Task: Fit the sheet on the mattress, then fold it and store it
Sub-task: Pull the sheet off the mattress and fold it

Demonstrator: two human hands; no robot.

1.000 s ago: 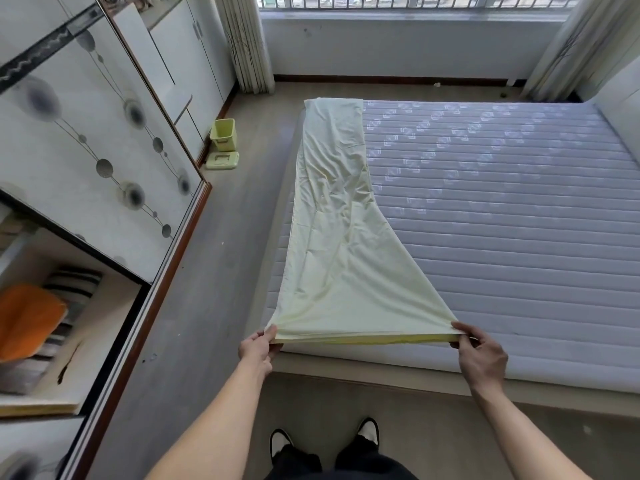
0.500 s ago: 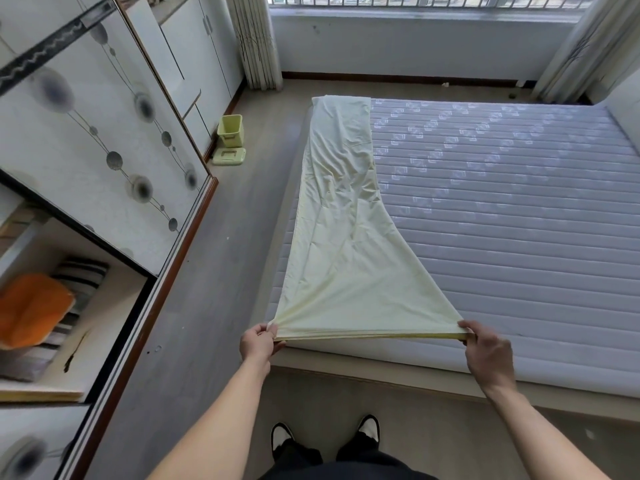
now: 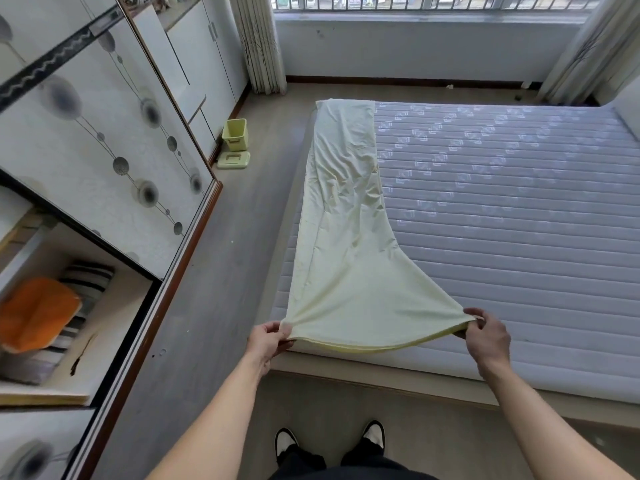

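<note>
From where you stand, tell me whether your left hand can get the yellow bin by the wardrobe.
Probably not: the left hand grips the sheet, and the yellow bin sits far across bare floor.

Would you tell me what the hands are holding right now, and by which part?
Both hold the pale yellow sheet by its near edge: the left hand pinches the near left corner, the right hand the near right corner.

A home bedroom is shown. Much of the floor (image 3: 214, 289) is taken up by a bare quilted mattress (image 3: 502, 220). A sliding-door wardrobe (image 3: 104, 140), with folded bedding (image 3: 41, 317) on an open shelf, is seen along the left edge, and a curtained, barred window (image 3: 433, 3) beyond the mattress's far edge.
</note>
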